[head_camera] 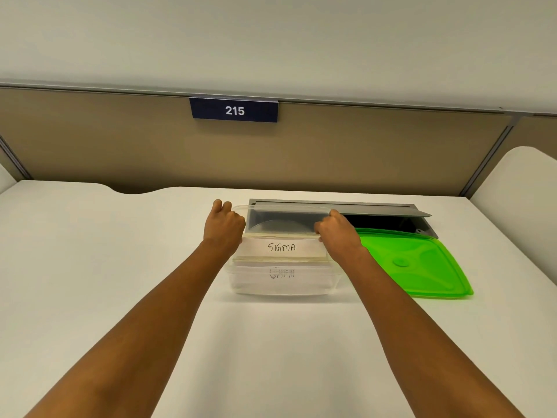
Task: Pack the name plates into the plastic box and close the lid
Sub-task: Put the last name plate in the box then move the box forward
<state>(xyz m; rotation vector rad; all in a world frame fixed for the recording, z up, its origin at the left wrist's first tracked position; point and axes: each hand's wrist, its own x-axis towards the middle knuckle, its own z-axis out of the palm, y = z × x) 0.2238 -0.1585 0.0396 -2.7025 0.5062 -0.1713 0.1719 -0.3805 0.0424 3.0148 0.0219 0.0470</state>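
A clear plastic box (283,283) stands on the white desk, its top uncovered. A stack of white name plates (281,248), the front one lettered "SIGMA", sits upright in the box's near part. My left hand (224,226) grips the stack's left end. My right hand (336,233) grips its right end. Both hands are at the box's rim, fingers curled. The green lid (422,262) lies flat on the desk just right of the box.
Behind the box a grey cable hatch (376,214) in the desk stands open, showing a dark cavity. A beige partition with a blue "215" sign (234,110) runs along the back. The white desk (120,251) extends left and toward me.
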